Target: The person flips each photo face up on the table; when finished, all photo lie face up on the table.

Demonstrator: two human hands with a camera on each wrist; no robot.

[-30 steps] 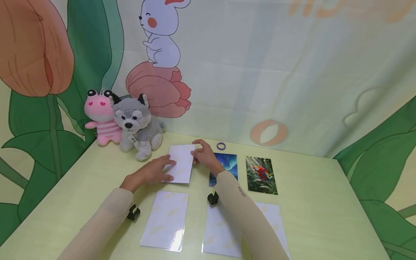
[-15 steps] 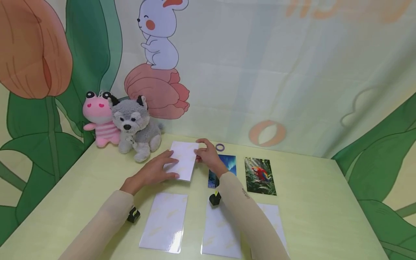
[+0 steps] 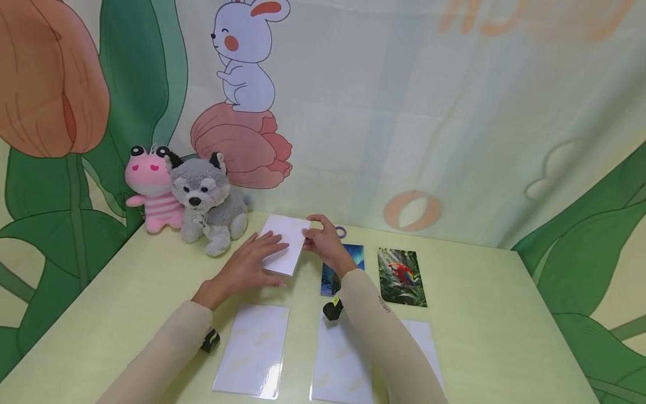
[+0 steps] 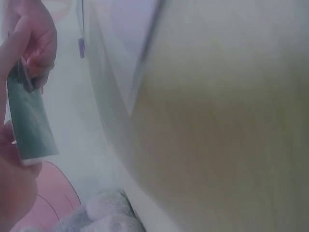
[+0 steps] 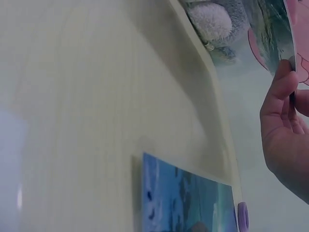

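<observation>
Raised over the back of the table, a picture card [image 3: 287, 229] turns its whitish back up toward the head camera. My right hand [image 3: 325, 242] pinches its right edge near the top corner between thumb and fingers. My left hand [image 3: 245, 268] spreads over the left side, straight fingers lying across the back; its thumb extends below the card's near edge. The left wrist view shows the dark green picture side of the card [image 4: 33, 118], and the right wrist view catches part of this card [image 5: 270, 29] at the top right.
A blue aurora picture [image 3: 356, 256] and a parrot picture [image 3: 402, 276] lie at right, a purple ring [image 3: 342, 231] behind them. Glossy white sheets [image 3: 252, 350] line the front. A plush husky [image 3: 202, 188] and pink plush frog [image 3: 160, 202] sit at back left.
The card has risen slightly toward the back, with the right hand still pinching it. My left fingers have slid farther across the card, and the left thumb has come off its lower part.
</observation>
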